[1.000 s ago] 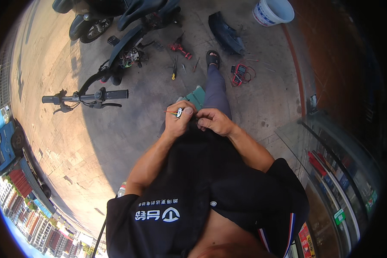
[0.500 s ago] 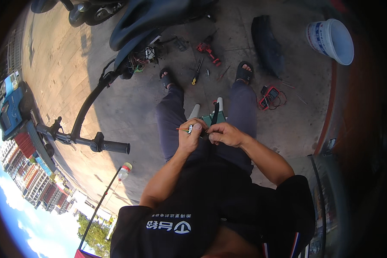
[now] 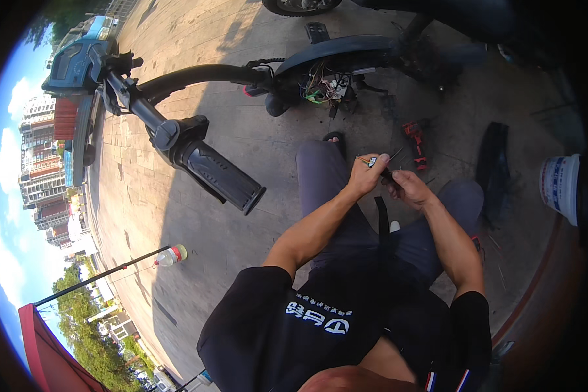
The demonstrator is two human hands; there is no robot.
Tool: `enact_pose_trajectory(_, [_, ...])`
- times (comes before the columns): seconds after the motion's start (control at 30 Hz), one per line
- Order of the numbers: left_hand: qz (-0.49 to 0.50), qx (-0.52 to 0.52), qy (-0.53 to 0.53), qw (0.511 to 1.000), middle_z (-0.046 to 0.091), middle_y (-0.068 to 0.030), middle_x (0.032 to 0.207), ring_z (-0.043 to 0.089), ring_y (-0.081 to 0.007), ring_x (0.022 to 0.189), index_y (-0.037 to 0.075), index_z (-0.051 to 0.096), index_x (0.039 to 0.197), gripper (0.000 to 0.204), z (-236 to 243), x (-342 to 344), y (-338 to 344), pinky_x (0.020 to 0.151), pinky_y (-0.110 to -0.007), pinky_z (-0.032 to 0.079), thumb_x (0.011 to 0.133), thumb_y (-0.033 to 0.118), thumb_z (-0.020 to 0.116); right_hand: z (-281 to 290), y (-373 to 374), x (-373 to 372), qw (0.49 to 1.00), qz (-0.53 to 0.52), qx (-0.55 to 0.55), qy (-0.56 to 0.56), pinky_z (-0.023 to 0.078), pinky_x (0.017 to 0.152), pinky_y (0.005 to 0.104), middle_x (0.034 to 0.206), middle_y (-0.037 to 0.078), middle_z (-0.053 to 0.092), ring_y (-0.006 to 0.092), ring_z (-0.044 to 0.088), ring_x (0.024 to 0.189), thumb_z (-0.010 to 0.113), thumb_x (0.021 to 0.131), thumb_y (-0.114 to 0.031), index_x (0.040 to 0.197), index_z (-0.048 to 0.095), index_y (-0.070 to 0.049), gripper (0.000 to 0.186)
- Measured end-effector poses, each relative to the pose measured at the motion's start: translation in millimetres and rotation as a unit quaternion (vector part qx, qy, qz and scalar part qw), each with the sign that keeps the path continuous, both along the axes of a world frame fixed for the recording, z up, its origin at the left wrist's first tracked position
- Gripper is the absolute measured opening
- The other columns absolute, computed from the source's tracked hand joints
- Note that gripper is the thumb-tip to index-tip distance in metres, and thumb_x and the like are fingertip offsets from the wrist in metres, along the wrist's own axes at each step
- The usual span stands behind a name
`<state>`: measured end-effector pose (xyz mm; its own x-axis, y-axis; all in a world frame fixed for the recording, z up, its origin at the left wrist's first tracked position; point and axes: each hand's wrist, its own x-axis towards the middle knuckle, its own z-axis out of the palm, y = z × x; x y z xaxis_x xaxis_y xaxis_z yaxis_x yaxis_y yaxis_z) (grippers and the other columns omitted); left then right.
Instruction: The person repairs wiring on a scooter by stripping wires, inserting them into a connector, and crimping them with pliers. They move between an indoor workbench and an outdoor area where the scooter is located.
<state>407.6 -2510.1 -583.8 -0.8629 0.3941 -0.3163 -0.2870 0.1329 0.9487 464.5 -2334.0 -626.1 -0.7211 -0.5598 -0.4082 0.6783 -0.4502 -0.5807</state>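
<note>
Above my lap, my two hands work close together. My left hand (image 3: 367,175) is closed, with a small white connector (image 3: 372,161) and coloured wires sticking out of its grip. Beside it, my right hand (image 3: 409,189) pinches at a small dark piece (image 3: 387,175) between the hands. Fingers cover most of that piece, so its kind does not show. A thin dark rod (image 3: 396,154) shows just past the left thumb; whether it is held or lies on the ground I cannot tell. Below the hands hangs a black strap (image 3: 381,215).
An electric scooter stands ahead, its handlebar grip (image 3: 222,175) jutting in at left and its wiring bundle (image 3: 320,88) exposed. A red power drill (image 3: 415,145) lies on the ground. Farther right are a curved black panel (image 3: 492,163) and a white bucket (image 3: 560,189).
My view has swung left, so the handlebar looms larger and the hands appear farther right. Both hands stay together; the white connector is still in the left one.
</note>
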Motion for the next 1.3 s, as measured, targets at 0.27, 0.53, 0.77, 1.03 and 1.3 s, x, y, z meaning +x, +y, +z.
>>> enact_pose_trajectory(0.27, [-0.026, 0.009, 0.025, 0.999, 0.061, -0.0024, 0.066, 0.056, -0.0092, 0.061, 0.002, 0.064, 0.074, 0.041, 24.9, 51.8, -29.0, 0.057, -0.026, 0.044, 0.095, 0.036, 0.054, 40.8, -31.9, 66.0, 0.998, -0.052, 0.026, 0.022, 0.045, 0.064, 0.0257, 0.077, -0.001, 0.059, 0.0097, 0.055, 0.068, 0.056, 0.096, -0.035, 0.097, 0.062, -0.008, 0.028])
enact_pose_trajectory(0.53, [-0.003, 0.160, 0.132, 0.978, 0.058, -0.0031, 0.060, 0.050, -0.0078, 0.055, 0.001, 0.064, 0.074, 0.051, 87.7, 46.2, -9.3, 0.049, -0.024, 0.035, 0.096, 0.044, 0.050, 106.4, -30.3, 56.0, 0.964, -0.161, 0.107, 0.181, 0.042, 0.057, 0.0216, 0.073, 0.000, 0.058, 0.0079, 0.052, 0.062, 0.058, 0.095, -0.031, 0.095, 0.063, -0.003, 0.028])
enact_pose_trajectory(0.77, [0.053, 0.134, 0.081, 0.986, 0.055, -0.0026, 0.056, 0.045, -0.0084, 0.047, 0.002, 0.063, 0.074, 0.064, 85.7, -8.2, 51.2, 0.044, -0.024, 0.032, 0.096, 0.058, 0.040, 130.1, 21.0, -1.3, 0.904, -0.185, 0.305, 0.234, 0.038, 0.054, 0.0212, 0.066, -0.002, 0.054, 0.0051, 0.047, 0.059, 0.052, 0.098, -0.036, 0.088, 0.068, -0.003, 0.039])
enact_pose_trajectory(1.03, [0.064, 0.077, 0.018, 0.995, 0.047, -0.0021, 0.049, 0.043, -0.0109, 0.041, 0.007, 0.057, 0.070, 0.062, 21.8, -109.7, 71.9, 0.040, -0.025, 0.030, 0.096, 0.059, 0.034, 98.5, 44.1, -95.3, 0.801, -0.212, 0.454, 0.328, 0.043, 0.059, 0.0252, 0.069, 0.002, 0.061, 0.0070, 0.053, 0.064, 0.063, 0.090, -0.017, 0.094, 0.066, 0.001, 0.018])
enact_pose_trajectory(1.3, [-0.004, 0.024, -0.069, 0.997, 0.051, -0.0014, 0.056, 0.042, -0.0087, 0.046, 0.009, 0.055, 0.070, 0.055, -21.5, -157.4, 69.6, 0.044, -0.025, 0.031, 0.095, 0.056, 0.041, 56.4, 53.9, -139.9, 0.868, -0.160, 0.411, 0.230, 0.044, 0.061, 0.0237, 0.071, 0.003, 0.063, 0.0073, 0.055, 0.067, 0.062, 0.091, -0.014, 0.093, 0.065, 0.002, 0.016])
